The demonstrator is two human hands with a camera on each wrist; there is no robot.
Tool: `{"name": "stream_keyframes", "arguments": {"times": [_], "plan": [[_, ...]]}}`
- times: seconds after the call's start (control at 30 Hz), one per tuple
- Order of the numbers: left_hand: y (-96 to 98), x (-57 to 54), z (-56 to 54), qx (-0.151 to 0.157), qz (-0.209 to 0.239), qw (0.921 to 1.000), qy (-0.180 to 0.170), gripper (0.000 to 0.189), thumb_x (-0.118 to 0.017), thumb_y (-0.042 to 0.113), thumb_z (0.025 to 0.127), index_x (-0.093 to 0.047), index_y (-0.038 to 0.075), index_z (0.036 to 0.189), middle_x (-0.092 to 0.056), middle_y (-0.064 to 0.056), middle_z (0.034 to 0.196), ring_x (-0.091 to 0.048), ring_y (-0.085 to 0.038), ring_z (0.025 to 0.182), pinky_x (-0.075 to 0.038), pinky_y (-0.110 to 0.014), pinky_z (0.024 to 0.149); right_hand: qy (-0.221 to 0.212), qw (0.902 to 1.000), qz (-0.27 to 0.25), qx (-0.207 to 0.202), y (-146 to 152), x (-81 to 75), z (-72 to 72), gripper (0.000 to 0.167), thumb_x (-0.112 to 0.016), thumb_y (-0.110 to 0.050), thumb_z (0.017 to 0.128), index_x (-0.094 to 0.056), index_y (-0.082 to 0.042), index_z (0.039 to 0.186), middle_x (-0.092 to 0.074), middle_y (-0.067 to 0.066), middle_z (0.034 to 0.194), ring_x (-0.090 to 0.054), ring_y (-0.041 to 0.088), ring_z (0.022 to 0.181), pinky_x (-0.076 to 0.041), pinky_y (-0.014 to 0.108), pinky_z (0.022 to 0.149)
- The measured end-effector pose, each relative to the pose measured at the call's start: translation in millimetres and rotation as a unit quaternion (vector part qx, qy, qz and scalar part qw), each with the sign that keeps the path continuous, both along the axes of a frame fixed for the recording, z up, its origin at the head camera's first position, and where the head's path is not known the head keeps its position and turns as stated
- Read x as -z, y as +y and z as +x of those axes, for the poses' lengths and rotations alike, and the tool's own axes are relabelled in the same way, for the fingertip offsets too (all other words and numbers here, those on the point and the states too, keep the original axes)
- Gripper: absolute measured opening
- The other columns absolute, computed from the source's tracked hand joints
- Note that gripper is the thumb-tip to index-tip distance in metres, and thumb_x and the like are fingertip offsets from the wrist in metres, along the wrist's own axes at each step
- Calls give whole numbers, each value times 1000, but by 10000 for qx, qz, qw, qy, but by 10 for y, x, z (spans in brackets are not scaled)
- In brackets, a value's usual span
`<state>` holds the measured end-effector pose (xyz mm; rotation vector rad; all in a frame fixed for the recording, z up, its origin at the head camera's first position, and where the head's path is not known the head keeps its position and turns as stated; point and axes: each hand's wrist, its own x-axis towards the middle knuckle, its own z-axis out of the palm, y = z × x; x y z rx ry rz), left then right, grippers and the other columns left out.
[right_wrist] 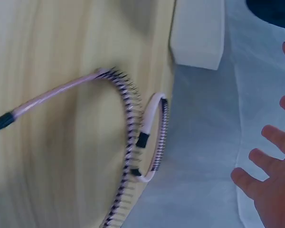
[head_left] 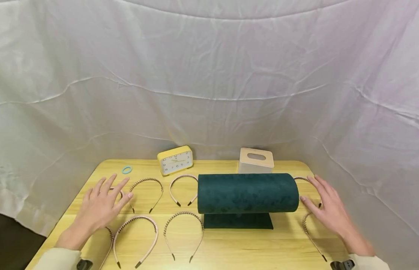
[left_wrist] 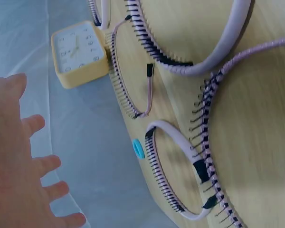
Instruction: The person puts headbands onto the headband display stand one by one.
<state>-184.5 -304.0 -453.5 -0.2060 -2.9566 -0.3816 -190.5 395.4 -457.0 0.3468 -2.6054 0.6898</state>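
Observation:
My left hand (head_left: 100,206) is held over the left side of the table, fingers spread and holding nothing. Below and around it lie several pink hair hoops with toothed inner edges, including a hoop (head_left: 138,217) by the wrist and one (head_left: 146,179) past the thumb. On the right, my other hand (head_left: 331,208) hovers with straight fingers, also holding nothing. A twisted hoop (right_wrist: 129,109) lies close to it, with a smoother hoop (right_wrist: 152,111) behind; the hand partly hides both in the head view. Between the hands stands a dark green velvet roll (head_left: 248,193) on a flat base (head_left: 238,222).
At the back are a yellow alarm clock (head_left: 176,161) and a tissue box (head_left: 256,159) with a wooden-looking lid. A small blue ring (head_left: 127,170) lies at the back left. More hoops rest near the middle, one hoop (head_left: 183,213) in front. Pale curtains surround the wooden table (head_left: 236,249).

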Motion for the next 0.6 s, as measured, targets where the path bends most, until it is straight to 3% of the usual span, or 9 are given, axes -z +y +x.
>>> {"name": "stream_keyframes", "arguments": {"times": [0.2, 0.3, 0.37, 0.43, 0.5, 0.6], "plan": [[-158, -13, -31, -4, 260, 9997, -30, 69, -45, 59, 114, -33, 24, 172, -25, -30, 175, -23, -64, 155, -24, -93, 108, -123, 9986, -510, -91, -36, -150, -8, 77, -72, -25, 105, -34, -21, 172, -31, 27, 175, -29, 63, 154, -20, 91, 115], [-270, -18, -39, -54, 385, 9992, -120, 69, -44, 57, 115, -31, 22, 173, -24, -31, 174, -22, -65, 153, -27, -93, 104, -19, 9979, -637, -150, -60, -213, -14, 77, -72, -21, 106, -34, -25, 172, -35, 23, 174, -32, 38, 162, -32, 49, 134], [-354, -18, -40, -80, 473, 9987, -178, 70, -44, 56, 115, -30, 21, 173, -22, -32, 174, -22, -66, 152, -28, -93, 101, 57, 9968, -763, -245, -79, -251, -15, 76, -72, -17, 106, -36, -26, 172, -38, 22, 172, -33, 14, 160, -34, 16, 125], [-431, -9, -40, -90, 514, 9985, -161, 71, -45, 55, 115, -29, 18, 173, -22, -33, 174, -22, -68, 151, -29, -92, 101, 58, 9950, -940, -329, -88, -286, -18, 74, -71, -15, 107, -36, -27, 171, -40, 21, 171, -32, -8, 152, -28, -5, 106], [-505, 10, -31, -83, 595, 9981, -138, 71, -46, 53, 115, -29, 17, 173, -21, -35, 174, -23, -69, 149, -27, -93, 102, -16, 9927, -1137, -411, -101, -324, -18, 72, -68, -14, 109, -36, -28, 171, -40, 20, 171, -31, -18, 144, -32, -6, 104], [-600, 58, -3, -65, 697, 9975, 1, 70, -51, 50, 114, -32, 14, 172, -24, -37, 172, -26, -70, 147, -26, -93, 103, -110, 9889, -1409, -462, -131, -390, -13, 68, -63, -13, 112, -35, -28, 172, -40, 11, 171, -34, -19, 140, -37, -5, 101]]}}
